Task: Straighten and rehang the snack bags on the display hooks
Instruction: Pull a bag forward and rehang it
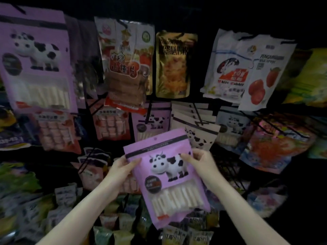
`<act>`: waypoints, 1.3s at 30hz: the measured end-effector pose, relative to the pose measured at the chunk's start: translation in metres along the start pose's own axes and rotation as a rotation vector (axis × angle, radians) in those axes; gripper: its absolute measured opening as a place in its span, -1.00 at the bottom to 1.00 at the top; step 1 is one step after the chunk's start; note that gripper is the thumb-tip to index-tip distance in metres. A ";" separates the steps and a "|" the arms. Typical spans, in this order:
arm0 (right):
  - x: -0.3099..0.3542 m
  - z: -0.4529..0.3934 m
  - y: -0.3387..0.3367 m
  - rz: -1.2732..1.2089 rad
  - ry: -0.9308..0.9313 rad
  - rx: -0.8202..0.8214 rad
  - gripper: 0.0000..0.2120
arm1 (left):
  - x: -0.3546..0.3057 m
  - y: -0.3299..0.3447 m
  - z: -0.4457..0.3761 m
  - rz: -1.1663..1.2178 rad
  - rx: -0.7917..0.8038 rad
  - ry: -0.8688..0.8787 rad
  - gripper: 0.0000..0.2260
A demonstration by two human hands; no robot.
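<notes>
Centre of the frame: I am holding a purple cow-print snack bag (168, 175) between both hands, clear of the rack and tilting so that its top leans toward the upper left. My left hand (122, 167) is pinching the bag's left edge just under the dark zip strip, and my right hand (200, 161) is gripping its right edge with fingers curling over the front; both grips are narrow and closing on the bag. The small hang hole (155, 138) is showing near the top edge. Just above and to the right, a black display hook (198, 114) is carrying cream cow-print bags (200, 137); a row of matching purple bags (152, 121) is hanging just above the held one. To do this step well, I am judging that the bag needs levelling first, then raising with its hole lining up on the tip of the hook holding the matching purple bags, and sliding back flat without creasing the header.
</notes>
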State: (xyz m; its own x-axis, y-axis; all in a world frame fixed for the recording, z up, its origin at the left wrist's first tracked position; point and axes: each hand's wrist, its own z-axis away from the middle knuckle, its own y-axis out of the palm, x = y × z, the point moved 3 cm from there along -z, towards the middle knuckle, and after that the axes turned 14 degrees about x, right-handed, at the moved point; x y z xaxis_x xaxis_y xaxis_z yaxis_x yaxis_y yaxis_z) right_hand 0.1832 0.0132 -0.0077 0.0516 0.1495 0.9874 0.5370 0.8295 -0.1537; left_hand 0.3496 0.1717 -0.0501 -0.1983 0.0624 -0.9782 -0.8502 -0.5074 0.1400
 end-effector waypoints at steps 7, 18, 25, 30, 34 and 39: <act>-0.028 -0.044 0.030 -0.066 0.028 -0.141 -0.94 | -0.029 -0.012 -0.028 0.091 -0.169 0.067 -0.76; -0.019 -0.075 0.042 -0.061 0.011 -0.270 -0.68 | -0.058 -0.029 -0.057 -0.011 -0.255 0.115 -0.74; -0.021 -0.075 0.036 -0.010 0.045 -0.275 -0.67 | -0.060 -0.024 -0.059 -0.056 -0.258 0.122 -0.75; -0.019 -0.071 0.032 -0.088 0.010 -0.285 -0.61 | -0.061 -0.022 -0.058 -0.041 -0.287 0.112 -0.76; -0.016 -0.073 0.030 -0.048 0.003 -0.375 -0.54 | -0.052 -0.015 -0.056 0.024 -0.302 0.077 -0.73; -0.023 -0.069 0.032 -0.001 0.008 -0.427 -0.55 | -0.039 -0.011 -0.052 0.058 -0.334 0.054 -0.74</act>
State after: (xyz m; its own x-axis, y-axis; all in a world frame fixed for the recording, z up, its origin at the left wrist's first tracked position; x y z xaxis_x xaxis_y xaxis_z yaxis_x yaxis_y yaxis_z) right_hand 0.2578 -0.0007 -0.0323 0.0566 0.1431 0.9881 0.8375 0.5319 -0.1250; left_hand 0.3924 0.1300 -0.0211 -0.2074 -0.0159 -0.9781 -0.6303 -0.7625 0.1461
